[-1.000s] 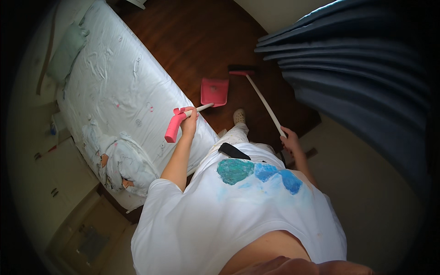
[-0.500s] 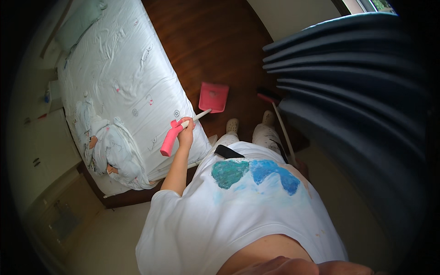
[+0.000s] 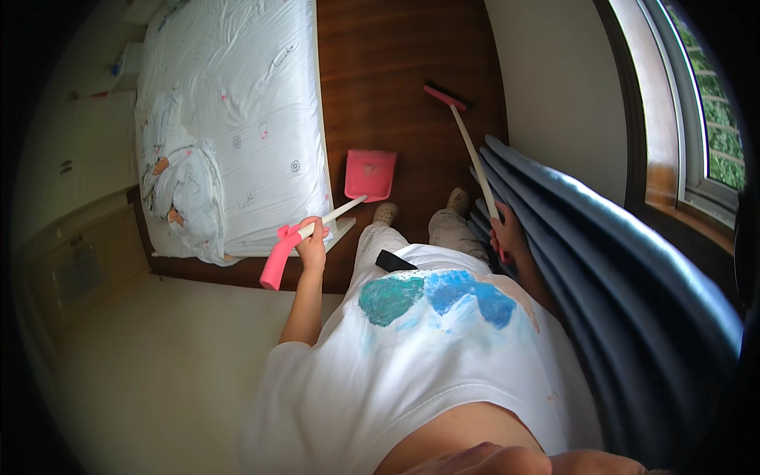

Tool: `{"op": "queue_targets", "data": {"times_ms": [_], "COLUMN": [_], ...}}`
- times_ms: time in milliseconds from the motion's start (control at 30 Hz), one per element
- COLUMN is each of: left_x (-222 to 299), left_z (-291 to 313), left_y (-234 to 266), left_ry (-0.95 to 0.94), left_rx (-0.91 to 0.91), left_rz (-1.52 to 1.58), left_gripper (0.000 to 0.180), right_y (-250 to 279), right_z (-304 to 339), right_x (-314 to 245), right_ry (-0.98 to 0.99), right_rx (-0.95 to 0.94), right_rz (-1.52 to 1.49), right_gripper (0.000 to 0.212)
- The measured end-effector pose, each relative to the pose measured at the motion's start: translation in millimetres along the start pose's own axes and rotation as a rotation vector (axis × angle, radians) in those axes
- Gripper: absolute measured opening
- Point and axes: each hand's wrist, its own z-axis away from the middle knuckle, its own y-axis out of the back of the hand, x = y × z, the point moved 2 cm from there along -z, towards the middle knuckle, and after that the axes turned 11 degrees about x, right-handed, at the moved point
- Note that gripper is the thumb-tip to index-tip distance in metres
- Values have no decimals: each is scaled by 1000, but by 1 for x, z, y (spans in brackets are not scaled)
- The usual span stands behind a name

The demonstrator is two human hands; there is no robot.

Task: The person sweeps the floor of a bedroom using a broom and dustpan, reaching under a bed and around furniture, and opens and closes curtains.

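My left hand [image 3: 312, 244] is wrapped round the white pole of a long-handled dustpan, just below its pink grip. The pink dustpan [image 3: 370, 176] rests on the floor ahead of my feet, with a little greyish debris in its pan. On the other side, my right hand [image 3: 509, 232] grips the upper end of a broom [image 3: 473, 150] with a white pole. Its pink head with dark bristles touches the floor, farther out than the dustpan and near the wall. Part of my right forearm lies beside the blue curtain.
A bed [image 3: 261, 95] with white patterned sheet and a crumpled cover [image 3: 190, 202] stands along the left. To the right hangs a dark blue curtain [image 3: 586, 261], below a window [image 3: 712, 119]. The floor [image 3: 396, 63] is dark wood. A white cabinet [image 3: 95, 150] is at far left.
The broom head has swung forward, away from beside my feet, and its handle and my right hand now show from the curtain side. The view has turned right; the dustpan stays on the floor.
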Motion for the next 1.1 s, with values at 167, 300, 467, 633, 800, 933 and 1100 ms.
{"op": "queue_targets", "data": {"times_ms": [167, 300, 467, 633, 800, 933, 1100], "left_x": [10, 22, 27, 4, -15, -49, -83], "left_z": [34, 51, 65, 80, 95, 103, 112], "left_y": [0, 3, 9, 26, 44, 59, 67], "left_ry": [9, 2, -53, -19, 40, 32, 143], "left_rx": [310, 386, 402, 386, 427, 361, 375], "left_rz": [172, 234, 253, 245, 267, 167, 94], "left_gripper": [12, 13, 14, 15, 13, 11, 8], "right_y": [28, 42, 24, 21, 54, 28, -23], "right_z": [0, 0, -44, -79, -113, -101, -98], "right_x": [15, 25, 59, 42, -31, -81, -101], "right_ry": [-590, -667, -843, -1011, -841, -479, -510], "right_rx": [-381, -560, -753, -593, -471, -409, -514], "right_rz": [-570, -565, -319, -446, -458, -225, -257], "right_gripper": [38, 36, 21, 26, 31, 40, 38]}}
